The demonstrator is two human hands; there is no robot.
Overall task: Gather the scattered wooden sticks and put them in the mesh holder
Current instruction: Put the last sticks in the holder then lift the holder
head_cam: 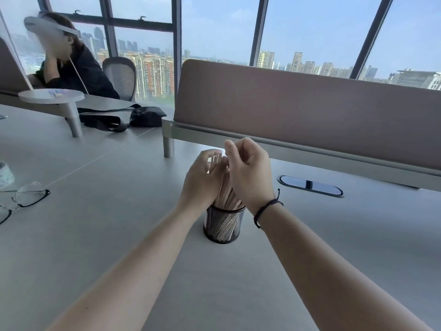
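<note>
Head view: both hands, left point(202, 177) and right point(248, 173), curl their fingers around flat pale wooden sticks point(226, 194) standing in a round black wire-mesh holder point(224, 225) on the smooth grey surface point(107, 223).

black wire-mesh holder point(224, 224), pale wooden sticks point(226, 192)

eyeglasses point(22, 198) lie left; black bag point(143, 117) rests near the divider point(310, 111).
</note>
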